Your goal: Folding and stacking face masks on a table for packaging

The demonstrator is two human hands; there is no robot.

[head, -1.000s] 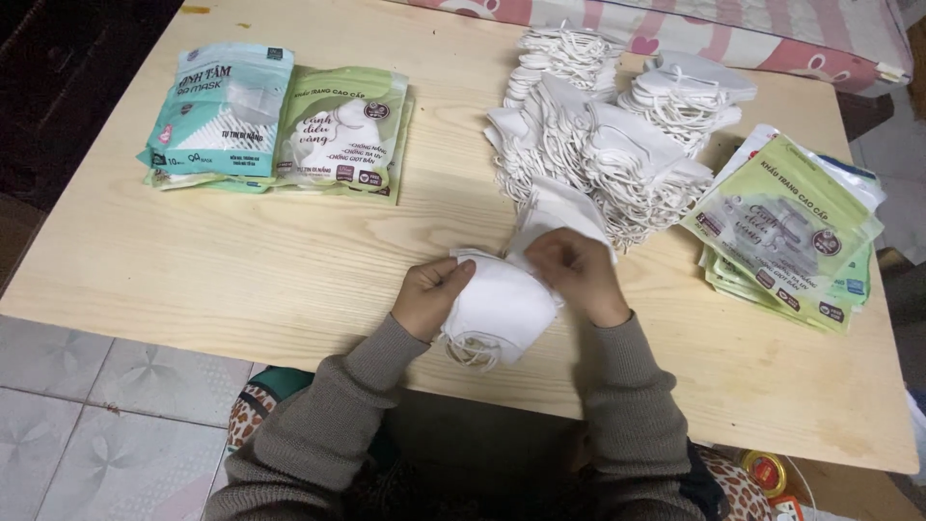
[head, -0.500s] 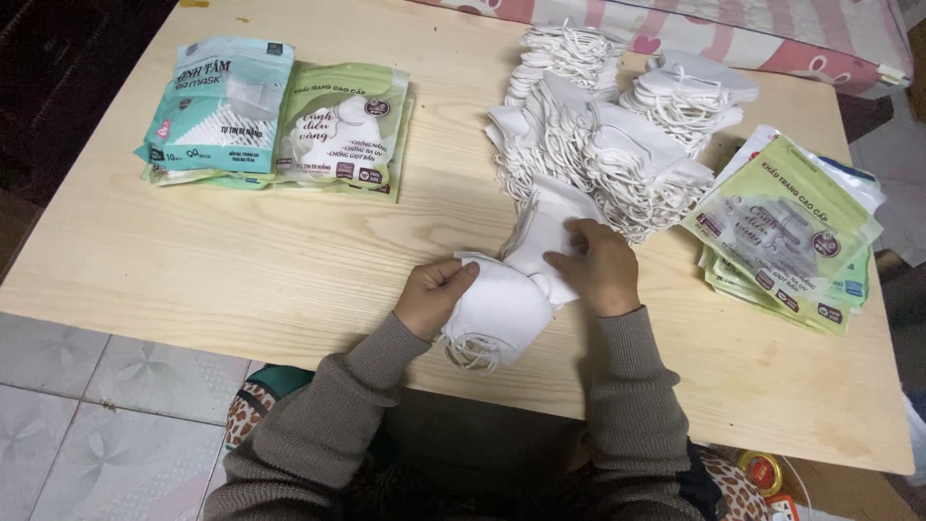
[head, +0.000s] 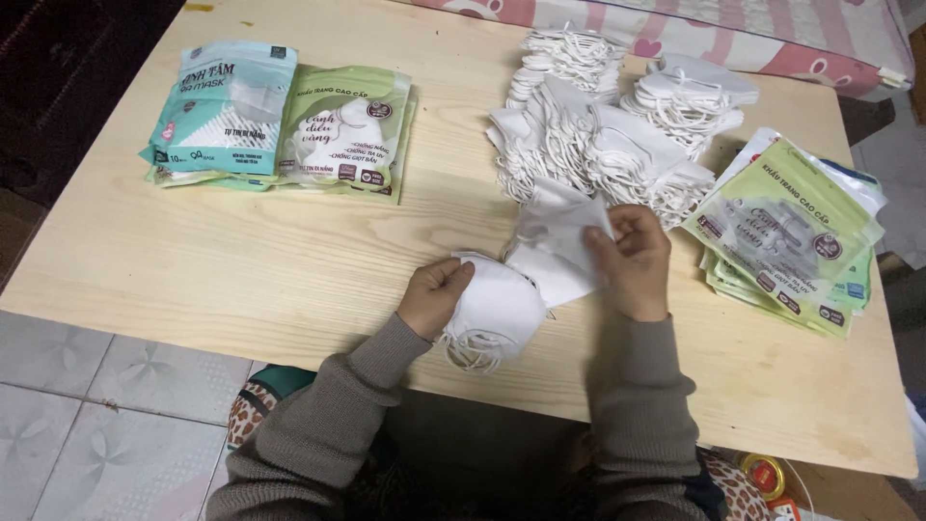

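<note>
1. A person seated at a pale wooden counter (head: 289, 280) works a small stack of white face masks (head: 497, 304) at its near edge; the left hand (head: 434, 294) has stayed on the stack, fingers curled and pinching its upper edge

2. The right hand (head: 632, 260) has lifted and swung to the right over the last second; its fingers now pinch one white folded mask (head: 555, 236) and hold it raised and tilted above the stack, its lower edge touching or overlapping the pile beneath

3. The change reads as one mask being peeled apart from the rest, the stack held down while the top piece comes free

4. The loose heap of white masks with ear loops (head: 603, 150) behind the hands lies as it did a second ago, as do the green-printed packets (head: 791, 236) fanned at the right edge

5. At the far left, the teal packet (head: 222, 106) and the green packet (head: 347, 130) beside it sit untouched, well apart from both hands

6. Elastic loops spill from the stack's near side toward the counter's edge
</note>
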